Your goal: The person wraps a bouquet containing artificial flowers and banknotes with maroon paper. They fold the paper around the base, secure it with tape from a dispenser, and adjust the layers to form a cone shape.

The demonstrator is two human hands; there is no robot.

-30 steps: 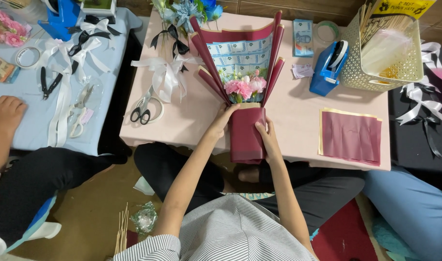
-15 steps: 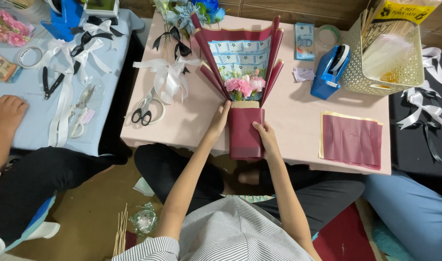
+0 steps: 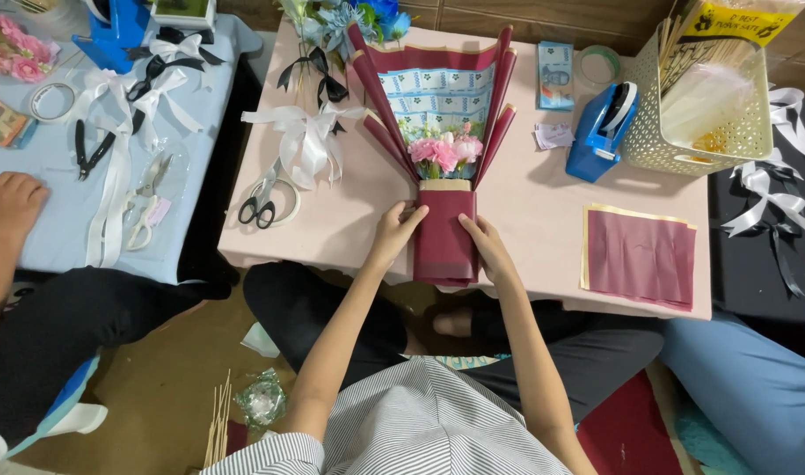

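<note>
The person is working on a bouquet (image 3: 437, 167) that is lying on the pink table (image 3: 525, 211), with its handle end pointing to the person and reaching the near edge. The left hand (image 3: 398, 230) is pressing on the left side of the dark red wrap (image 3: 444, 237) around the handle; the fingers are curled and close together, with the tips on the paper. The right hand (image 3: 486, 246) is holding the right side, fingers stretched along the edge and lying close to each other. Neither hand is pinching a tool.

Much of the work is looking finished, as I judge it: the folded paper notes and the pink flowers (image 3: 442, 151) are already sitting inside the fan of dark red sheets, and the handle is covered. The handle wrap is not yet tied, it seems; I am seeing no ribbon or tape on it. A white bow (image 3: 304, 132) is lying just left of the bouquet, the scissors (image 3: 260, 204) near it, and the blue tape dispenser (image 3: 600, 132) is standing to the right. One spare red sheet (image 3: 640, 257) is lying apart on the right side. Another person's hand (image 3: 8, 204) is resting on the blue table (image 3: 33, 237) far left.
</note>
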